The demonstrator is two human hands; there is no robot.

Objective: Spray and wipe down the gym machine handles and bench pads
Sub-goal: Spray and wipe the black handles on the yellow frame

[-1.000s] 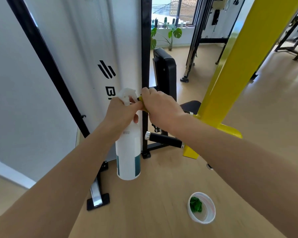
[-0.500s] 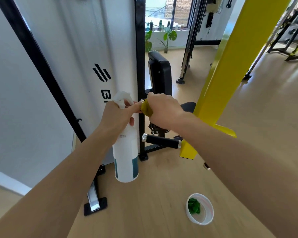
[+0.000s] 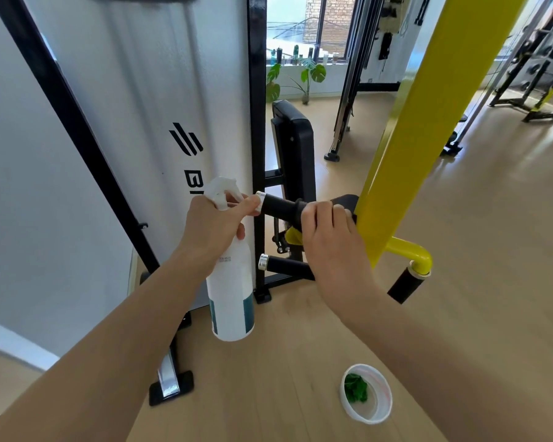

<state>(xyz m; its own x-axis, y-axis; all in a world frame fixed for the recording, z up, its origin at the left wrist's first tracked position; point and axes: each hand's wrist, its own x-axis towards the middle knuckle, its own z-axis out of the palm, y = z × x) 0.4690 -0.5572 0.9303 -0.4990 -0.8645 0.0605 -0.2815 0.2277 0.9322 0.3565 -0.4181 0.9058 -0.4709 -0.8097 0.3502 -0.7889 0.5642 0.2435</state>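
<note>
A: Setting?
B: Pale wood-grain floor [image 3: 268,393], a gym room; the slanted yellow post [image 3: 428,129] serves as landmark.

A: Containers?
B: Below the post, a round white tub [image 3: 381,413] on the floor holds something green [image 3: 356,392]. Left of the post hangs a smooth white spray bottle [image 3: 232,301].

A: Hands?
B: The left hand [image 3: 211,228] is closed round the bottle's neck. The right hand [image 3: 329,231] is curled over a yellow cloth [image 3: 292,236] against the matte black cylindrical handle [image 3: 280,205] beside the post. A second handle [image 3: 284,266] lies lower.
</note>
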